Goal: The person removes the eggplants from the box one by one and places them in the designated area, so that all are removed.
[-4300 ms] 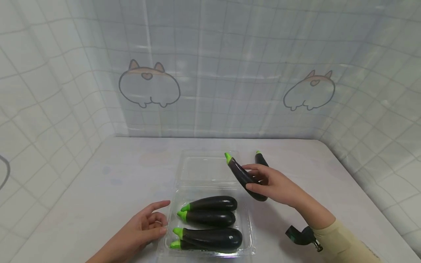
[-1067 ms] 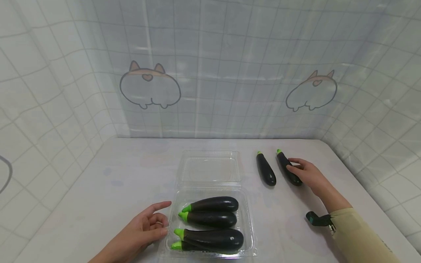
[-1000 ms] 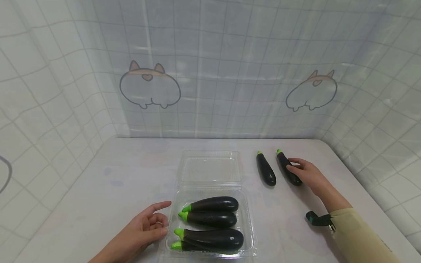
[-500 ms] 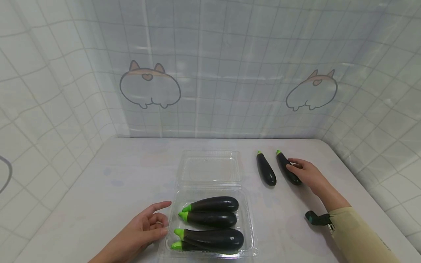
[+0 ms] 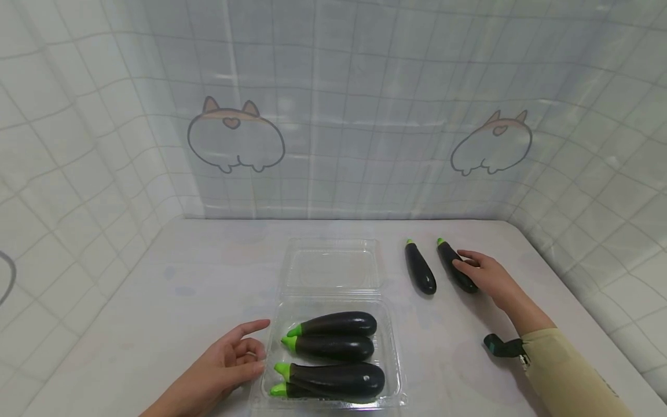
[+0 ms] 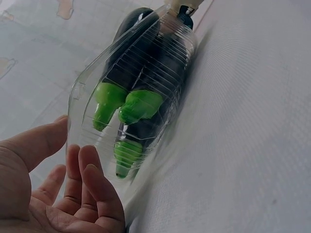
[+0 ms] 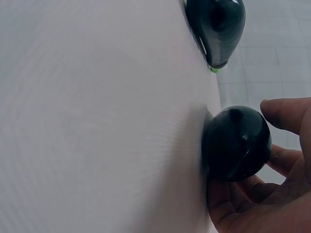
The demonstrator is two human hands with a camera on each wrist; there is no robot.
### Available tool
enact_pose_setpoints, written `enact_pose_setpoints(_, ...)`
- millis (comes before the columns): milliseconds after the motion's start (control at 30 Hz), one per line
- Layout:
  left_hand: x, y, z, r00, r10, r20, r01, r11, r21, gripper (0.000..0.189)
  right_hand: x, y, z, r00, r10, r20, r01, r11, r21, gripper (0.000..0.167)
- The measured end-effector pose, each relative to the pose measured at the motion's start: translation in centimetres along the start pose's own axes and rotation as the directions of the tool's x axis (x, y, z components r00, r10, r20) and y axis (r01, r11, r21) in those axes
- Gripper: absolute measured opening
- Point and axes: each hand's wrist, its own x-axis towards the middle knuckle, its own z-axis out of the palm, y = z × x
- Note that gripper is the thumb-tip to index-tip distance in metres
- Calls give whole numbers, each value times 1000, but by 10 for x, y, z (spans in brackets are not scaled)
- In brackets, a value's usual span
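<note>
Several dark eggplants point(image 5: 336, 379) with green stems lie in a clear plastic clamshell container point(image 5: 393, 359), its lid point(image 5: 333, 269) folded back. At the container's left edge is my left hand point(image 5: 226, 362). Its index finger is extended and the others loosely bent, and the left wrist view shows fingertips point(image 6: 62, 121) touching the clear rim. On the table's far right, my right hand point(image 5: 487, 275) holds another eggplant point(image 5: 449, 258) between thumb and fingers. That eggplant rests on the surface in the right wrist view, its rounded end point(image 7: 238, 143) toward the camera.
A loose eggplant point(image 5: 420, 269) lies between the open lid and the one in my right hand. The white table point(image 5: 198, 284) meets a grid-patterned curtain point(image 5: 333, 145) at the back and sides. A small black device point(image 5: 502, 346) sits at my right wrist.
Since the oldest frame, my right hand has carried its eggplant right from above the lid's right side down onto the table. Over the last second almost nothing moves. The left hand stays put.
</note>
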Motion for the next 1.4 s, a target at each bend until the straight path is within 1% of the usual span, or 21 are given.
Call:
enact_pose_setpoints(233, 1, 0, 0, 1000, 11, 6, -11, 1000, -6, 69, 1, 0, -1, 1000, 2, -1, -2, 1000, 6, 78)
enact_pose_setpoints(433, 1, -3, 3, 999, 19, 33, -18, 999, -35, 67, -8, 5, -7, 1000, -9, -12, 9, 1000, -15, 80)
enact_pose_setpoints(500, 0, -3, 4, 999, 17, 36, -15, 999, -41, 67, -12, 6, -10, 999, -22, -24, 21, 999, -28, 80)
enact_pose_setpoints(600, 0, -3, 4, 999, 16, 32, -14, 999, -44, 67, -17, 3, -14, 996, -62, -59, 60, 997, -48, 79)
enact_pose_setpoints(700, 0, -2, 4, 1000, 13, 24, -12, 999, -33, 67, -22, -8, -18, 989, -117, -93, 111, 992, -66, 78)
enact_pose_setpoints(767, 0, -1, 4, 1000, 13, 19, -13, 1000, -22, 67, -27, -18, -19, 984, -146, -101, 140, 988, -66, 76)
enact_pose_setpoints(967, 1, 1, 3, 1000, 7, 13, -7, 1000, -4, 68, -42, -46, -4, 964, -248, -93, 244, 968, -58, 67)
enact_pose_setpoints(1133, 2, 1, 3, 1000, 8, 6, -8, 1000, -6, 70, -49, -69, 11, 947, -317, -46, 316, 948, -29, 63)
enact_pose_setpoints(1300, 4, 1, 4, 1000, 14, 7, -13, 1000, -22, 71, -58, -87, 25, 937, -350, 19, 350, 936, -31, 61)
enact_pose_setpoints(1400, 6, 1, 5, 1000, 23, 16, -22, 999, -37, 70, -63, -98, 33, 919, -389, 64, 390, 921, -17, 58)
